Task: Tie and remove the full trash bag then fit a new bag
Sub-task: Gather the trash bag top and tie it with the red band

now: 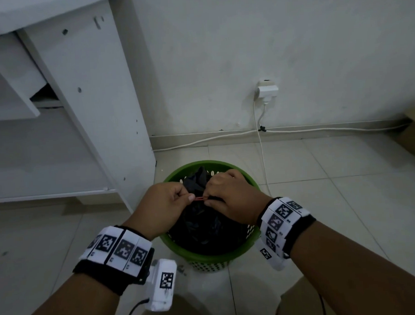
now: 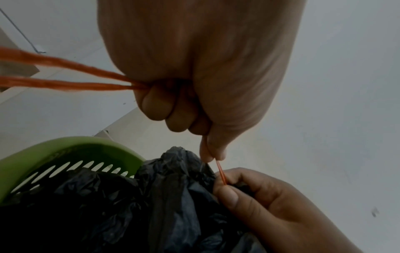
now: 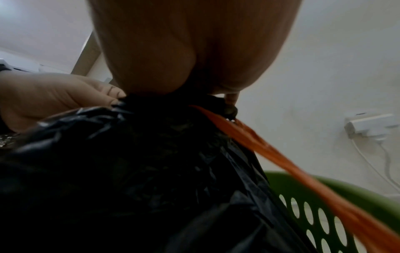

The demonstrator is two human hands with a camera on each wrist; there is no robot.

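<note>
Hemming the green bin point(image 1: 248, 181): white cabinet point(image 1: 100, 114), plugged-in wall socket point(image 1: 267, 89).

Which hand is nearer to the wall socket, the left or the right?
Right. The right hand grips the black bag on the side toward the wall socket; the left hand pinches the red string farther away.

I see a pale tiled floor point(image 1: 297, 177); on it stands a green perforated bin point(image 1: 213, 257) (round, just beside the white cabinet point(image 1: 100, 114)); a white cable point(image 1: 201, 139) trails along the wall's foot.
</note>
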